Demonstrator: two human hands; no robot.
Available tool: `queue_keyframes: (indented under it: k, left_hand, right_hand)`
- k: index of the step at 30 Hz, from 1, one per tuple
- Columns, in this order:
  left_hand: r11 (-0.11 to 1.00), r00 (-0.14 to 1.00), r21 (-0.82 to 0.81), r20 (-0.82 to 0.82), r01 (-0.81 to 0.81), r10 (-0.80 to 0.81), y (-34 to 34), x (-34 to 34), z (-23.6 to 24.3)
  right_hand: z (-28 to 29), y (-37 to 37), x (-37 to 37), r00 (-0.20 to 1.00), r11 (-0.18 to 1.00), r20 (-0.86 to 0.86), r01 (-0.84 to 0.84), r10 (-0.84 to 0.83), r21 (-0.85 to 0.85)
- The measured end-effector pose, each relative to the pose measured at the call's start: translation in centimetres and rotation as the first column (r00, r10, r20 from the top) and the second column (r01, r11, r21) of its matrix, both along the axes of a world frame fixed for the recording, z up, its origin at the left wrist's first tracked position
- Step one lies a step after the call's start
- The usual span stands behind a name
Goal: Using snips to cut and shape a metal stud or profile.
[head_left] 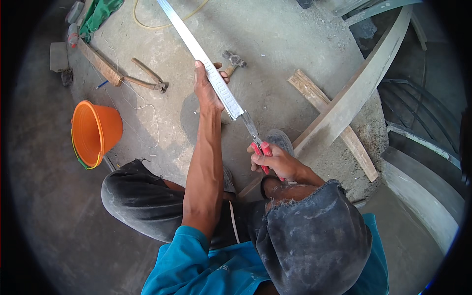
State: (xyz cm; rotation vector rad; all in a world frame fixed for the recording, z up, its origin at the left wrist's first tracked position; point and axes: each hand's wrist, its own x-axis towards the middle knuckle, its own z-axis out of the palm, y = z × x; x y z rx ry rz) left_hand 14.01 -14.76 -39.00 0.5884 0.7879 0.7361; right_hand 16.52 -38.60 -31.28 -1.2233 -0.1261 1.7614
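A long, narrow white metal strip (183, 32) with a row of slots slants from the top of the view toward my knees. My left hand (208, 87) is wrapped round it a short way above its lower end, thumb on one side and fingertips on the other. In my right hand (281, 163) I grip tin snips (266, 148) with red handles. Their metal blades reach the strip's lower end; whether they bite into it I cannot tell. A hammer (235, 59) lies just beyond my left hand, its handle partly hidden.
An orange bucket (111, 129) lies tipped at the left. Pincers (148, 78) and a wooden block (101, 63) lie farther off, near a green cloth (101, 18). Wooden planks (355, 147) and a long curved board (351, 101) lie at the right, beside curved metal bars (418, 105).
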Motion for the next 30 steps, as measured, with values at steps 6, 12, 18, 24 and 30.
queue_keyframes:
  k: [6, 12, 18, 24, 30]
  left_hand:
    - [0.995, 0.995, -0.008, -0.007, 0.097, -0.097, -0.1, -0.1, 1.0]
    - [0.997, 0.997, -0.011, 0.026, 0.076, -0.075, 0.1, -0.1, 1.6]
    - [0.998, 0.996, -0.023, 0.069, 0.06, -0.059, -0.1, -0.1, 1.5]
    - [0.999, 0.997, -0.014, 0.054, 0.053, -0.052, 0.0, -0.2, 0.9]
    - [1.0, 0.999, -0.023, 0.039, 0.016, -0.015, -0.4, 0.4, 0.5]
  right_hand:
    - [0.2, 0.9, 0.8, 0.993, 0.998, 0.116, -0.029, 0.024, 0.049]
    - [0.1, 1.6, 1.4, 0.954, 0.987, 0.263, -0.157, 0.142, 0.039]
    - [0.9, 2.0, 0.9, 0.989, 0.997, 0.124, -0.083, 0.082, 0.005]
    - [0.3, 1.8, 0.2, 0.996, 0.998, -0.093, -0.01, 0.003, -0.067]
    - [-0.3, 1.4, 0.1, 0.999, 0.998, -0.006, -0.034, 0.034, -0.049]
